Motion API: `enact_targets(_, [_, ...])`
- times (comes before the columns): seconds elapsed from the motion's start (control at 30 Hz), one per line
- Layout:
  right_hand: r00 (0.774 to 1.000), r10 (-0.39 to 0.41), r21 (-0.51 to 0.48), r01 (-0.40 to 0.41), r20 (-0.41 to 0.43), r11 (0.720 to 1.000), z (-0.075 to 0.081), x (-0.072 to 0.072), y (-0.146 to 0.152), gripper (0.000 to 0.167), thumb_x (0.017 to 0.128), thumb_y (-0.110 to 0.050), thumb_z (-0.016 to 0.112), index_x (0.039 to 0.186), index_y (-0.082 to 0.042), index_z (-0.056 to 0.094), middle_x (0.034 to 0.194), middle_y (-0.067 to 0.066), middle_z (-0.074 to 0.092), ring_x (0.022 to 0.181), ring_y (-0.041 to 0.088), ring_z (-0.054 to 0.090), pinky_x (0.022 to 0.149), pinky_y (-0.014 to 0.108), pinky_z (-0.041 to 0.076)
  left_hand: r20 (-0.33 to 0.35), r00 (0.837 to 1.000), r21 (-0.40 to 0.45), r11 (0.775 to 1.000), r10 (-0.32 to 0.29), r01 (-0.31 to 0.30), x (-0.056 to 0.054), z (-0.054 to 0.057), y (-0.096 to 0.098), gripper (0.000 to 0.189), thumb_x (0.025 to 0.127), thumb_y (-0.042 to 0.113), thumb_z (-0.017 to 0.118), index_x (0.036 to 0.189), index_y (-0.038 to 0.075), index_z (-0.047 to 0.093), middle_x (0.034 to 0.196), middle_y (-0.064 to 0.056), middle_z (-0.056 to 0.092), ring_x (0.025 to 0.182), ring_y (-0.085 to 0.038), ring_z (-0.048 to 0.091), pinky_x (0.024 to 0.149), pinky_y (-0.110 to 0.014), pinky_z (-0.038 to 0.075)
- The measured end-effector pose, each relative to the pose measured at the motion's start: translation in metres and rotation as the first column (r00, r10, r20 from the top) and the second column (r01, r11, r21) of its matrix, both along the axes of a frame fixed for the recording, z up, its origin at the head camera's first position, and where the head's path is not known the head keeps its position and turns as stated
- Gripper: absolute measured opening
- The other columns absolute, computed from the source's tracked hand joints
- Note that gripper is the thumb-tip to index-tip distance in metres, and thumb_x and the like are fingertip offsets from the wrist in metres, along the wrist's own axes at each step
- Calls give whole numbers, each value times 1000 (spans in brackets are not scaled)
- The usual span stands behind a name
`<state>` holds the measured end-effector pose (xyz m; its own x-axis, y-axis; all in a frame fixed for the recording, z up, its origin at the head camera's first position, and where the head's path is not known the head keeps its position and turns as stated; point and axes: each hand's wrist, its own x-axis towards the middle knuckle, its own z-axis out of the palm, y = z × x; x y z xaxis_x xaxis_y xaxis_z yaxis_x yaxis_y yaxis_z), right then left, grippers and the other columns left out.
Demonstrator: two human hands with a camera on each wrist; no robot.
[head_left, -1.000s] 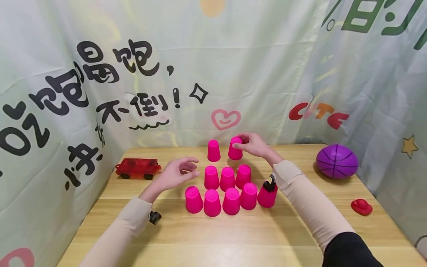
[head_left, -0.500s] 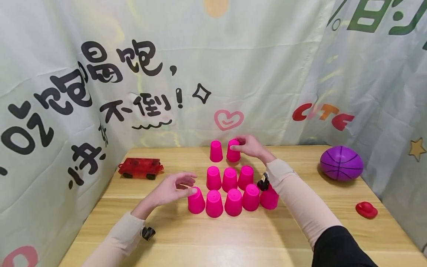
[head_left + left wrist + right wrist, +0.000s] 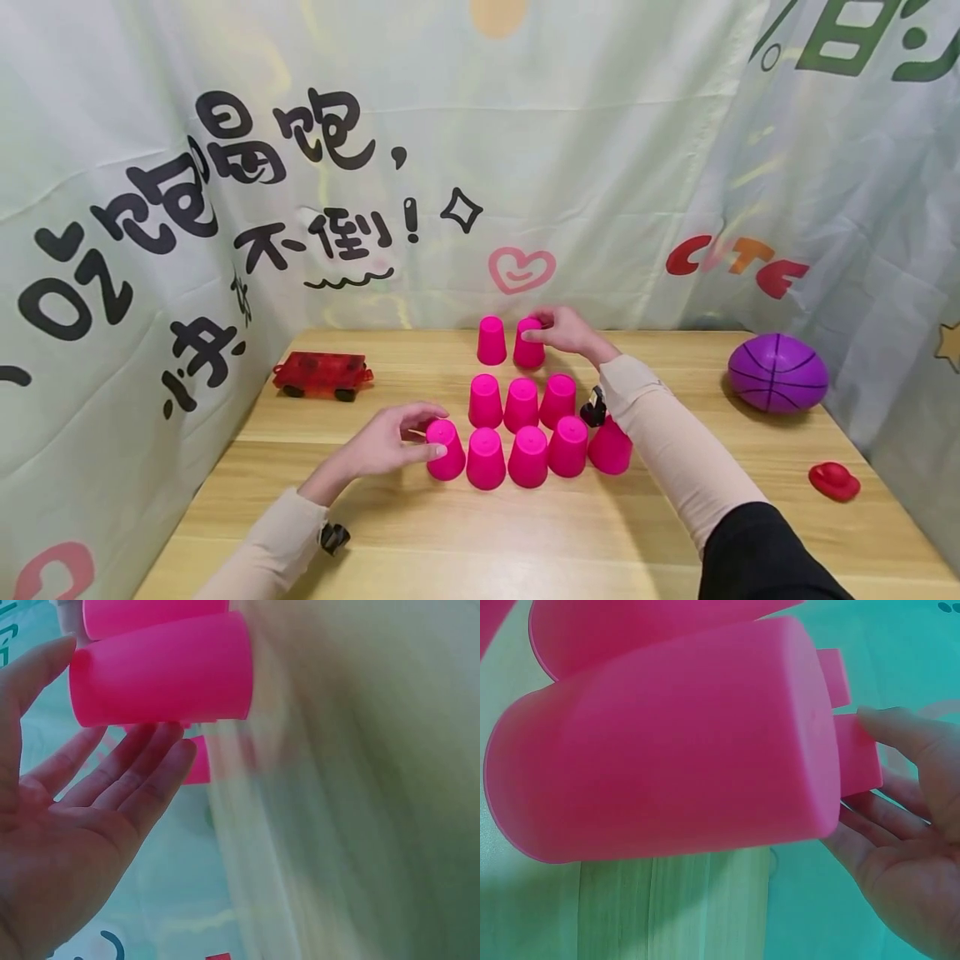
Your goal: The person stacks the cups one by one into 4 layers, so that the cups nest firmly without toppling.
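Pink cups stand upside down on the wooden table in three rows. At the left end of the front row, my left hand grips a pink cup, thumb on its near side and fingers behind. The left wrist view shows this cup between the thumb and the extended fingers. My right hand reaches over to the back row and holds the right-hand pink cup between thumb and fingers. Beside that one stands another back-row cup. A nearer cup covers much of the right wrist view.
Three cups make up the middle row, including this centre cup. My right sleeve overlaps the rightmost front cup. A red toy car is at left; a purple ball and small red hat are at right. Printed cloth hangs behind.
My left hand has come down to the leftmost front cup and taken hold of it. The right hand has shifted its back-row cup slightly left, nearer its neighbour. The head view has turned slightly.
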<state>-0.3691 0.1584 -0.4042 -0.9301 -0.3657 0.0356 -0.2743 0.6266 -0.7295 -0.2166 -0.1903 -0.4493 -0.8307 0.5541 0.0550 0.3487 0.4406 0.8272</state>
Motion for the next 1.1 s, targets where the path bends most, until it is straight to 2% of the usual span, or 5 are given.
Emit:
enact_targets(0.17, [1000,15,8,-15,15,1000,-2,-4,0,40,99,-22,74,131,0,68,125,19,72,112,32,66,103,48,56,28,1000,8,1000,7,-7,2,-4,0,52,92,27,83,137,8,64,123,-7,73,113,-25,71,99,-45,61])
enact_targets(0.5, [999,27,18,-28,34,999,-5,-7,-2,44,99,-20,74,135,4,65,130,23,70,118,36,66,108,50,54,44,999,44,999,13,-15,4,-9,-2,53,90,24,85,136,6,65,123,-9,72,112,-25,71,98,-43,62])
enact_targets(0.77, [999,30,23,-31,33,999,-7,-11,-2,42,100,-19,73,134,5,65,129,24,71,117,37,66,107,51,54,59,998,53,998,24,-27,5,-12,-3,53,89,24,87,135,11,65,122,-4,73,110,-21,71,98,-40,62])
enact_targets(1.1, [999,20,43,-22,36,999,-8,-12,-4,45,100,-21,72,136,5,63,133,24,69,121,38,65,109,51,54,57,998,55,998,6,-9,6,-16,-1,55,89,22,87,136,7,64,123,-10,73,108,-24,71,98,-45,62])
